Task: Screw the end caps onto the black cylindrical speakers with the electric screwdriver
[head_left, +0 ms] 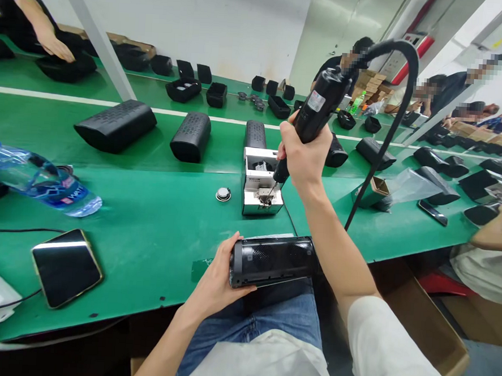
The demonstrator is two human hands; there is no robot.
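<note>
My left hand (222, 271) grips one end of a black speaker housing (274, 262), which lies on its side at the table's front edge, above my lap. In my right hand (306, 151) is a black electric screwdriver (318, 104), its cable looping up and down to the right. The bit points down at the front of a small silver screw feeder (262, 191); whether a screw sits on the tip is too small to tell. A small round metal-and-white part (223, 194) lies left of the feeder.
A water bottle (43, 181) and a phone (67, 267) lie at left. Several black housings (116, 124) stand along the belt (151, 148). A green tin (372, 192), a plastic bag (412, 186) and another phone (432, 212) are at right. Co-workers sit across and to the right.
</note>
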